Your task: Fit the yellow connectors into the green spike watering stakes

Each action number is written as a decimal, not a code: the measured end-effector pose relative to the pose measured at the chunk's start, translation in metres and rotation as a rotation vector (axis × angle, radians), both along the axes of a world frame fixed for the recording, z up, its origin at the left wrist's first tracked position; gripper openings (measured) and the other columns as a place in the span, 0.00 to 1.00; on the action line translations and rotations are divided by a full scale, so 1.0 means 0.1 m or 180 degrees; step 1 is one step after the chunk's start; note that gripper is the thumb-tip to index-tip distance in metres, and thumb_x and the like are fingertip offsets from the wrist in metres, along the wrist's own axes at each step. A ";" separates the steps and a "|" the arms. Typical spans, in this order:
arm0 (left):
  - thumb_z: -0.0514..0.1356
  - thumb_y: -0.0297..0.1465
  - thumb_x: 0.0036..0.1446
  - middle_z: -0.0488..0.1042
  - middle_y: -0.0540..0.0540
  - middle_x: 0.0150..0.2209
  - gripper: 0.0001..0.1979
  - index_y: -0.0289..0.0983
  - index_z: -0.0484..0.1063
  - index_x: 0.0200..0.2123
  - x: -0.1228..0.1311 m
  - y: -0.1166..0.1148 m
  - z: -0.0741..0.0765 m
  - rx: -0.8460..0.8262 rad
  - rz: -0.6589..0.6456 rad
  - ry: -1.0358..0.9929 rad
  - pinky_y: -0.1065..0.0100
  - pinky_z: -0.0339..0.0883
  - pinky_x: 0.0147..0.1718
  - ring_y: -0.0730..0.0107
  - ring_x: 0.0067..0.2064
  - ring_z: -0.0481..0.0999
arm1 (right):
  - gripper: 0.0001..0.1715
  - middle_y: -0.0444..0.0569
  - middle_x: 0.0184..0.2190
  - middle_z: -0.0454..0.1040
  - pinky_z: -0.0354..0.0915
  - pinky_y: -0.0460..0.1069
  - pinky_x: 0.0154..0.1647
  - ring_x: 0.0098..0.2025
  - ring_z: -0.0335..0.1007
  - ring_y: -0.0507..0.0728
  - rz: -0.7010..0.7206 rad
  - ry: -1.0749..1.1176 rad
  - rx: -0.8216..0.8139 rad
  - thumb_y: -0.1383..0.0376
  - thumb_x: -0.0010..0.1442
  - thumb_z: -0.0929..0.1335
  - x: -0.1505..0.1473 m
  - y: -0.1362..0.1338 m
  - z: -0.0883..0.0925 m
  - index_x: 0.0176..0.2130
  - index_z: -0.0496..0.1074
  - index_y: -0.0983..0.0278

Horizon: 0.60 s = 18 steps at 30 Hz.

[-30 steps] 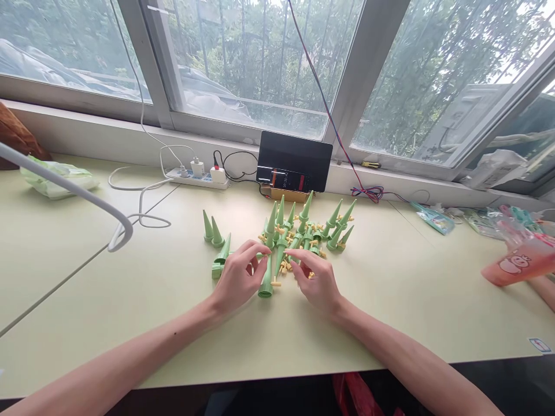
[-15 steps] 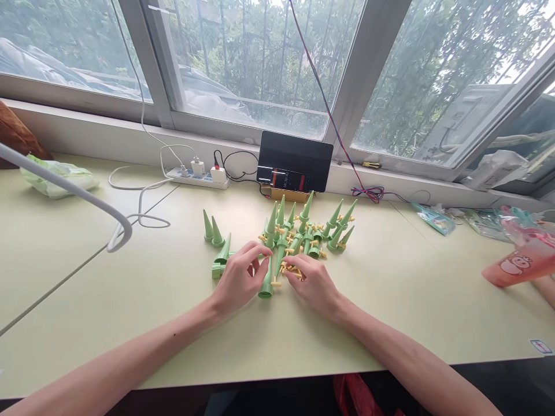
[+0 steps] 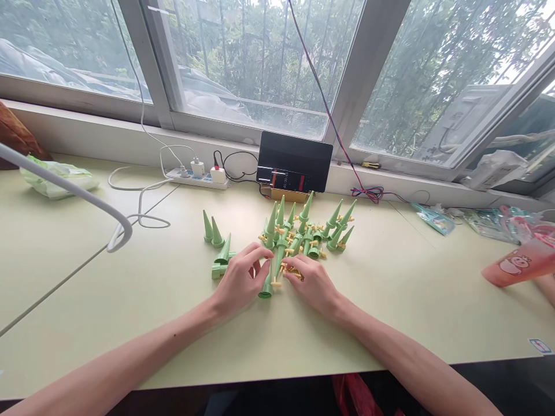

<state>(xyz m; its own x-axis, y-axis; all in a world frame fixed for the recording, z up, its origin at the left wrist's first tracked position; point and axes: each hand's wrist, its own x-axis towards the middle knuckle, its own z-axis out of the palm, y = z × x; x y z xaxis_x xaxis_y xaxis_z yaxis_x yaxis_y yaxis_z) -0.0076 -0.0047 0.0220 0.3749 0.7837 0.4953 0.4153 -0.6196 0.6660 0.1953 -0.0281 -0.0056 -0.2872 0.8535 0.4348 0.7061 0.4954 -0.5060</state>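
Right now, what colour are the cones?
The cones are green, seen best in the head view.

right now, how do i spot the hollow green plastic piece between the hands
On the pale yellow table, find the green plastic cones before the black screen. Just right of the bare left hand lies the hollow green plastic piece, its round mouth nearest the table's front edge of all green parts.

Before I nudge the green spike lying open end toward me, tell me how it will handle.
The green spike is probably light, since its open end looks hollow. It looks like moulded plastic, so likely stiff. Its rounded side may let it roll, though the yellow part close by on the right could stop it.
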 end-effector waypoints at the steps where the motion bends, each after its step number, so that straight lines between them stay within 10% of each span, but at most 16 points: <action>1: 0.54 0.28 0.64 0.71 0.48 0.36 0.06 0.37 0.71 0.36 0.00 0.00 0.00 -0.0020 -0.0002 0.0016 0.74 0.64 0.23 0.78 0.25 0.67 | 0.15 0.51 0.42 0.77 0.71 0.50 0.38 0.39 0.76 0.57 0.0000 0.0009 -0.0002 0.72 0.63 0.69 0.00 0.00 0.00 0.49 0.75 0.60; 18: 0.54 0.27 0.64 0.71 0.50 0.35 0.06 0.37 0.71 0.38 0.01 0.00 -0.02 -0.0043 -0.0052 0.0081 0.75 0.64 0.25 0.80 0.26 0.67 | 0.17 0.51 0.39 0.77 0.69 0.49 0.33 0.32 0.72 0.55 0.0056 0.0090 -0.0134 0.74 0.62 0.69 -0.01 -0.01 0.05 0.51 0.73 0.64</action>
<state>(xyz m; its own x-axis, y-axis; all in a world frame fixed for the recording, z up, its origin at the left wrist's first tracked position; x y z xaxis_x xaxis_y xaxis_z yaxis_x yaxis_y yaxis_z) -0.0071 -0.0043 0.0202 0.4002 0.7839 0.4747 0.4222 -0.6174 0.6637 0.1942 -0.0292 -0.0009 -0.2904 0.8662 0.4067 0.6825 0.4854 -0.5464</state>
